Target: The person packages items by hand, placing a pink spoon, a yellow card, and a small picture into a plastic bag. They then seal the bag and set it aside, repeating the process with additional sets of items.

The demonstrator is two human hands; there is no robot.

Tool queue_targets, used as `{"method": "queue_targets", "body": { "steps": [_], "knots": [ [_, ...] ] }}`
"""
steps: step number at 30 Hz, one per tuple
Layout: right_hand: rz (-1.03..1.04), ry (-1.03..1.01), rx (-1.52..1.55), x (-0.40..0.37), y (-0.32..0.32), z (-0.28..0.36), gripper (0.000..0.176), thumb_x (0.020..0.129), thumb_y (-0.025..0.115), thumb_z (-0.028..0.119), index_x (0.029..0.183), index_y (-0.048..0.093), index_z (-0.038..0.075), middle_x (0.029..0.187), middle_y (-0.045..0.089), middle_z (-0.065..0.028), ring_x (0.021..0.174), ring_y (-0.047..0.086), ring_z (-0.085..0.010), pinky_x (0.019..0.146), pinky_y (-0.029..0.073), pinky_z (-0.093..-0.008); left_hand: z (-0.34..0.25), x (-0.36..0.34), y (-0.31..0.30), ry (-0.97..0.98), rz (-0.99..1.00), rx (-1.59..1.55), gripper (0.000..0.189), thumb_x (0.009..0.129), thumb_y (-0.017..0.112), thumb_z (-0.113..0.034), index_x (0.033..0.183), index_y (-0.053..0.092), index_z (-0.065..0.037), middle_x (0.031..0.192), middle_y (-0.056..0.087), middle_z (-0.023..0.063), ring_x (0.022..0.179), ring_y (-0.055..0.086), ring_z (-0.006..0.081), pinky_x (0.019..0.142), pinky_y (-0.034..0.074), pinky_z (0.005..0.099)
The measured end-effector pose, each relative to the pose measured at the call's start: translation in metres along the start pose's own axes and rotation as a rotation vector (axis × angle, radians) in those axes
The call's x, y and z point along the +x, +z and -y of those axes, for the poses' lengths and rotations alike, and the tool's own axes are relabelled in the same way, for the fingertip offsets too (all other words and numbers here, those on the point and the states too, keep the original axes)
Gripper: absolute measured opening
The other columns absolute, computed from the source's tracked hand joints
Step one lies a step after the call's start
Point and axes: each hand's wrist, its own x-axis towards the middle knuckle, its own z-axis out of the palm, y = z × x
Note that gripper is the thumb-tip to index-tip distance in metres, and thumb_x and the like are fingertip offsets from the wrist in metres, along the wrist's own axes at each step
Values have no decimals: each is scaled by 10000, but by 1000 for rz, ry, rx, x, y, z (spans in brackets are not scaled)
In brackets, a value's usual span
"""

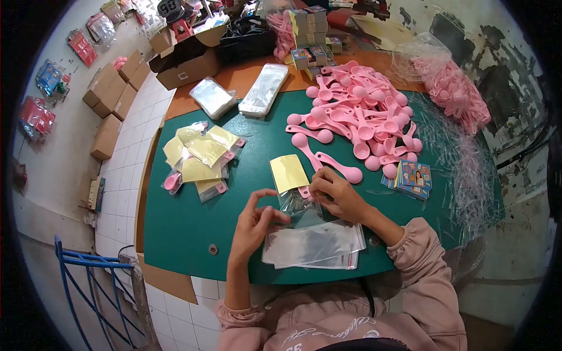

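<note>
A clear bag with a yellow card (288, 173) and the pink end of a spoon in it lies in front of me on the green table. My right hand (336, 196) pinches at the bag's right side, by the pink end; its fingertips are pressed together. My left hand (256, 221) is at the bag's lower left, thumb and index finger apart, the other fingers partly hidden. Below lie flat clear bags (313, 245). Loose pink spoons (366, 114) are heaped beyond my right hand, with small printed cards (414, 178) beside them. Filled bags with yellow cards (202, 153) lie at the left.
Two stacks of clear bags (263, 90) (212, 97) lie at the back. Bundled cards (309, 29), an open carton (187, 67) and a bag of pink spoons (451, 88) stand behind. Plastic scraps (465, 175) cover the right edge. A blue metal frame (96, 260) is lower left.
</note>
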Motion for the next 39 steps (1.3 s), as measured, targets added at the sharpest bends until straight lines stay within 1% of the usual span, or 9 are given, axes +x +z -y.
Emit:
{"method": "queue_targets", "body": {
  "steps": [2, 5, 8, 14, 16, 23, 30, 36, 39],
  "knots": [
    [2, 14, 46, -2, 1, 1, 190, 728, 609, -13, 898, 527, 13, 920, 447, -99, 797, 518, -230, 701, 455, -311, 7, 1, 7, 228, -200, 583, 162, 828, 535, -15, 988, 535, -41, 882, 614, 93, 803, 611, 137, 607, 484, 231],
    [76, 68, 131, -1, 0, 5, 160, 743, 605, -5, 885, 532, 12, 926, 444, -85, 779, 514, -192, 693, 460, -281, 10, 3, 7, 298, -131, 788, 183, 801, 568, 26, 974, 515, -5, 871, 603, 65, 785, 585, 93, 597, 504, 232],
    [110, 61, 177, -2, -1, 3, 125, 774, 599, 29, 877, 532, 7, 941, 437, -74, 785, 507, -153, 678, 462, -258, 14, 5, 6, 301, -180, 721, 147, 774, 622, -21, 902, 554, 1, 836, 603, 54, 745, 582, 99, 597, 485, 226],
    [116, 290, 291, 0, -1, 10, 132, 834, 579, 111, 869, 526, -5, 853, 515, -77, 722, 528, -101, 627, 465, -248, 18, 6, 5, 236, -231, 651, 125, 769, 653, -74, 835, 584, 7, 771, 609, 66, 688, 597, 112, 612, 480, 233],
    [45, 481, 532, -2, 7, 6, 154, 848, 574, 130, 858, 514, -11, 755, 582, -68, 647, 567, -93, 584, 477, -241, 18, 7, 4, 228, -237, 627, 118, 775, 651, -79, 828, 591, 7, 759, 612, 65, 675, 595, 107, 617, 480, 233],
    [-104, 636, 477, 2, 14, 15, 166, 827, 605, 105, 832, 485, -10, 686, 603, -59, 595, 596, -87, 514, 487, -220, 17, 7, 5, 97, -291, 583, 132, 796, 638, -90, 844, 587, 21, 768, 616, 57, 704, 589, 89, 624, 474, 221],
    [-145, 681, 412, 5, 17, 18, 188, 806, 626, 86, 785, 459, 3, 660, 595, -41, 561, 584, -73, 483, 475, -211, 21, 9, 6, 137, -297, 463, 222, 800, 615, -21, 943, 445, -23, 858, 565, 44, 773, 561, 87, 623, 457, 208],
    [-153, 645, 435, 4, 18, 19, 141, 812, 611, 82, 816, 492, 8, 678, 596, -35, 542, 566, -64, 467, 452, -204, 28, 8, -4, 121, -178, 408, 140, 824, 578, -24, 917, 474, -21, 859, 540, 16, 780, 539, 73, 632, 448, 195],
    [-156, 654, 430, 5, 18, 20, 152, 816, 601, 81, 928, 534, 4, 696, 600, -42, 541, 565, -65, 465, 451, -206, 21, 7, 0, 59, -179, 422, 158, 830, 566, -22, 975, 508, -7, 938, 551, 36, 807, 543, 72, 639, 453, 198]
  ]
}}
